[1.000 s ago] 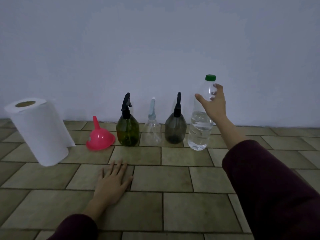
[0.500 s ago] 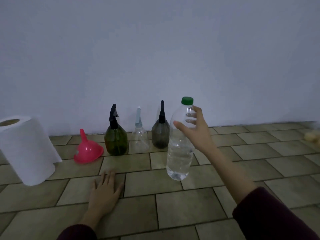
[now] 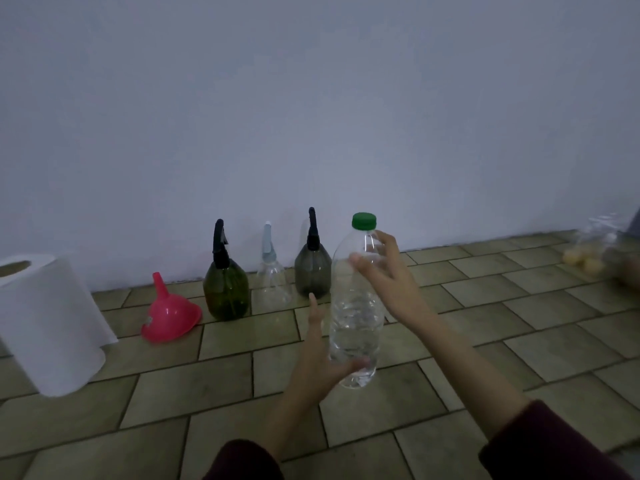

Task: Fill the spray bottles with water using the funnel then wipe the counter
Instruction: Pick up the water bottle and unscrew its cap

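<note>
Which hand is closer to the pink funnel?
Left. The left hand supports the water bottle's base, right of the pink funnel. The right hand grips the bottle's upper part, farther right.

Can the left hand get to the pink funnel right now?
Probably not yet: the left hand is gripping the base of the water bottle. The tiles towards the pink funnel look free once it lets go.

I count three spray bottles [image 3: 227, 287] [image 3: 273, 278] [image 3: 312, 270], one water bottle [image 3: 355, 320], one funnel [image 3: 169, 315], one paper-towel roll [image 3: 45, 327], my two hands [image 3: 320, 358] [image 3: 391, 278].
</note>
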